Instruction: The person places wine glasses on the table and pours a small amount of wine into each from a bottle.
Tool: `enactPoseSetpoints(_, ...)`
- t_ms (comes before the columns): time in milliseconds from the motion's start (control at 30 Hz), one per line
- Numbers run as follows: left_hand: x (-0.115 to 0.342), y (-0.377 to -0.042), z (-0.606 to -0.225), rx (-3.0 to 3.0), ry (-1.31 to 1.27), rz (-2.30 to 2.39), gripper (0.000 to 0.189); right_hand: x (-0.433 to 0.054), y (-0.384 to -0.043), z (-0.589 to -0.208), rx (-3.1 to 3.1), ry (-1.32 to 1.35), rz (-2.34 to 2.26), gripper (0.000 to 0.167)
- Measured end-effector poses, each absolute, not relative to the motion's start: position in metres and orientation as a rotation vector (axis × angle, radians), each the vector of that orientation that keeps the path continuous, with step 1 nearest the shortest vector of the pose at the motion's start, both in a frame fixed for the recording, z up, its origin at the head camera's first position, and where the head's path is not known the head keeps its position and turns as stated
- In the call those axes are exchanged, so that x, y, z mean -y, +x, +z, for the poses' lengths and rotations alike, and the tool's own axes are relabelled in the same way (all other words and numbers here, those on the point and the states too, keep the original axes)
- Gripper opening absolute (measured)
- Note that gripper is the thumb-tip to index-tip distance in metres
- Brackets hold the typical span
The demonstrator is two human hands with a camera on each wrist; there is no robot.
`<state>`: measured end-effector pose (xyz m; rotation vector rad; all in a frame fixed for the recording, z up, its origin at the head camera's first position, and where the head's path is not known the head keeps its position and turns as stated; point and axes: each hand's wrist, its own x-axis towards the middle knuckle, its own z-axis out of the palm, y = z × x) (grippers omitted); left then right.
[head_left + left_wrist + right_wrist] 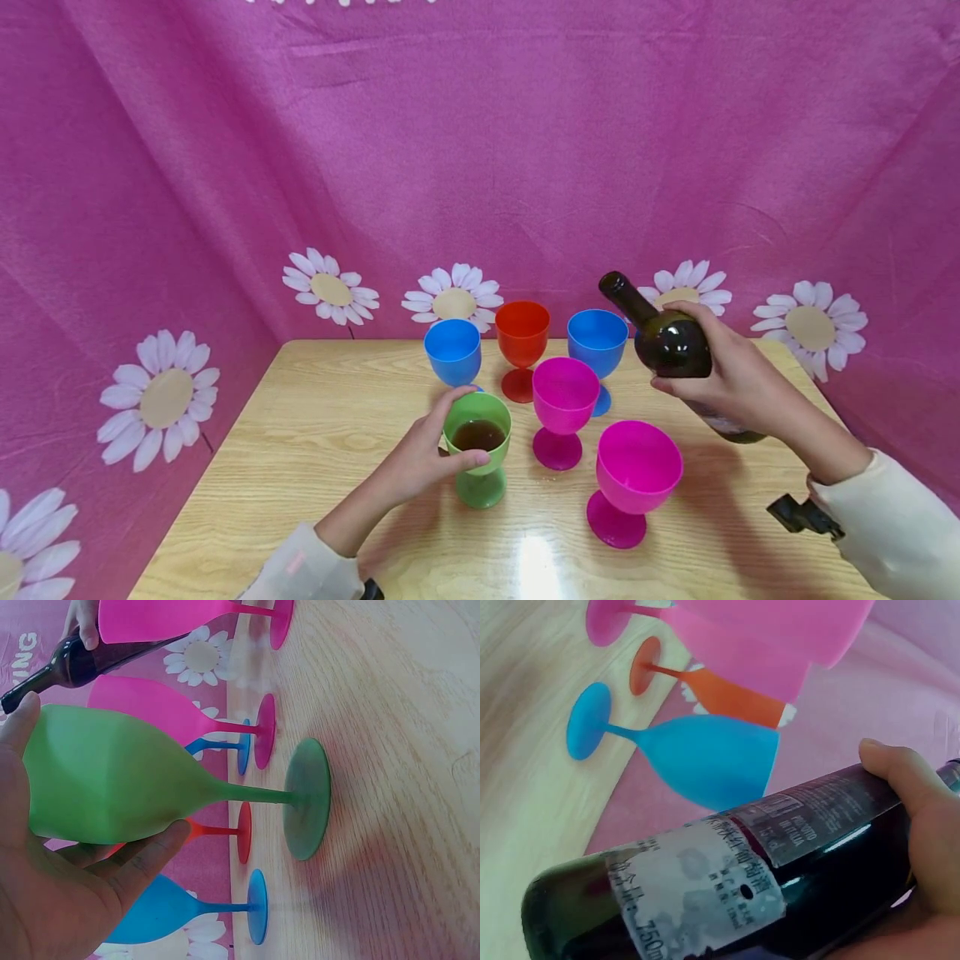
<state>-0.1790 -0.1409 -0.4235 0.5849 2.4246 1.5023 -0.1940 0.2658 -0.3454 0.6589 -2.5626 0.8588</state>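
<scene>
My left hand (416,454) holds a green goblet (500,435) by its bowl, thumb at the near side and fingers round the far side. Dark liquid (478,435) lies inside, and the foot stands on the table. On the right, my right hand (742,379) grips a dark glass wine bottle (672,346) round its upper body. The bottle is tilted above the table, its mouth up and to the left, near a blue goblet (597,342). A white label (697,885) shows on the bottle in the right wrist view.
Two pink goblets, a middle one (565,400) and a front one (637,471), stand between the hands. Behind are a red goblet (522,337) and another blue goblet (453,354). Pink cloth (487,150) with daisies surrounds the wooden table (300,433).
</scene>
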Motion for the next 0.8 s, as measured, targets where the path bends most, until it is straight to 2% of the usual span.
enactPoseSetpoints(800, 0.14, -0.179, -0.423, -2.424, 0.583, 1.51, 0.083, -0.298, -0.196, -0.382, 2.516, 0.163, 1.294, 0.096)
